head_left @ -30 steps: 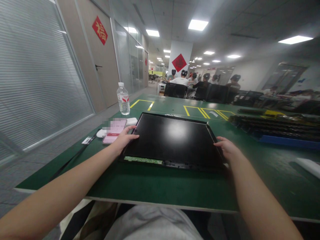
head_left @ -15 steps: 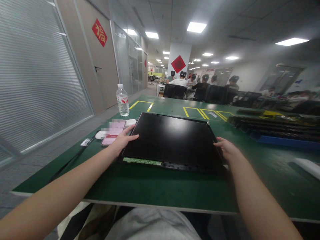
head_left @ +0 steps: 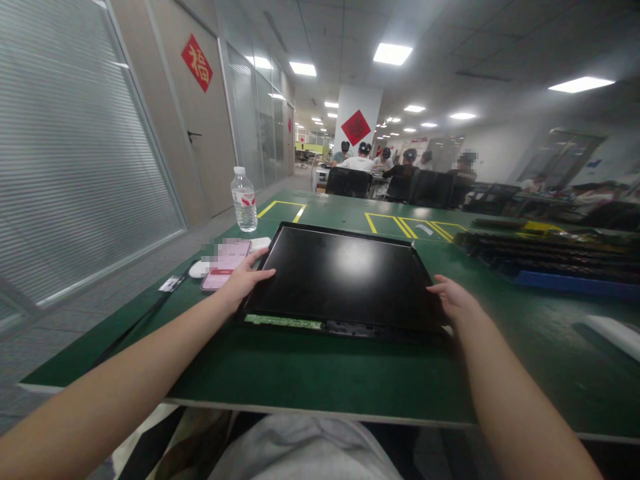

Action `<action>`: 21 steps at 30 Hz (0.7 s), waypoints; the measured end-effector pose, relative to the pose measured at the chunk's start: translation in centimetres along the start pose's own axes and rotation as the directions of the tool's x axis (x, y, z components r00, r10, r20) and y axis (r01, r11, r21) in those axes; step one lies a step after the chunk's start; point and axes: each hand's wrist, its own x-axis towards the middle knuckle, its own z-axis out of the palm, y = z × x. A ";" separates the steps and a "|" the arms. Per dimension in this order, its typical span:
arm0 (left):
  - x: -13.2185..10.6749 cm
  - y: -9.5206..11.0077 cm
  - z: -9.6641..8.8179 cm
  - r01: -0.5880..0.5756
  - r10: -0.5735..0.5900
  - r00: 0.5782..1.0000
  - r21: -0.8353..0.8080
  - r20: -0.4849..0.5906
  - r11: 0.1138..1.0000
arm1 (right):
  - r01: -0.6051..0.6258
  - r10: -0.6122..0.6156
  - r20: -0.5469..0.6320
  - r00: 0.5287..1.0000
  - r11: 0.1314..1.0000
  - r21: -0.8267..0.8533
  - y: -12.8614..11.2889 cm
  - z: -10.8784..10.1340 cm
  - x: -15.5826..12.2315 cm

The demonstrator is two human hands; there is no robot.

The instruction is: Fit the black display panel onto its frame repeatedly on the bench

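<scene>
A black LCD screen panel (head_left: 345, 273) lies in front of me, with a darker frame edge showing along its back and sides. On its near edge is a strip of green circuit board (head_left: 283, 323). My left hand (head_left: 245, 277) grips the left edge, thumb on the face of the panel and the other fingers along or under the side. At the right edge my right hand (head_left: 453, 299) has its fingertips closed on the rim; the undersides of both grips are hidden.
The green table (head_left: 320, 380) carries a water bottle (head_left: 244, 200), a pink-screened phone (head_left: 227, 263) and a white mouse-like object (head_left: 199, 269) at left. Stacked dark panels (head_left: 480, 250) and a blue strip (head_left: 570, 283) lie right, beyond a white object (head_left: 615, 337). People sit in the background.
The screen panel has settled slightly lower and toward me, and more of the dark frame now shows along its back edge. Both hands keep nearly the same places.
</scene>
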 end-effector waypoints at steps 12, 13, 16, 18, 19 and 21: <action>0.2 -0.1 -0.4 -0.029 0.029 1.000 0.044 0.000 0.999 | 0.087 -0.087 -0.044 0.995 0.996 -0.010 0.3 0.3 -0.2; 0.0 -0.1 -0.3 -0.029 0.029 1.000 0.040 0.002 0.999 | 0.102 -0.103 -0.057 0.993 0.995 -0.019 0.3 0.4 -0.2; -0.3 0.2 0.0 -0.017 0.017 1.000 0.035 -0.010 0.999 | 0.159 -0.164 -0.091 0.982 0.986 -0.057 0.4 0.6 -0.4; -0.4 0.3 0.3 -0.012 0.012 1.000 0.030 -0.022 0.999 | 0.199 -0.207 -0.093 0.974 0.976 -0.084 0.4 0.7 -0.5; -0.4 0.3 0.4 -0.015 0.016 1.000 0.027 -0.026 1.000 | 0.219 -0.228 -0.089 0.969 0.970 -0.101 0.4 0.8 -0.6; -0.3 0.1 0.5 -0.024 0.025 0.999 0.029 -0.022 0.999 | 0.255 -0.269 -0.081 0.960 0.956 -0.145 0.4 0.9 -0.8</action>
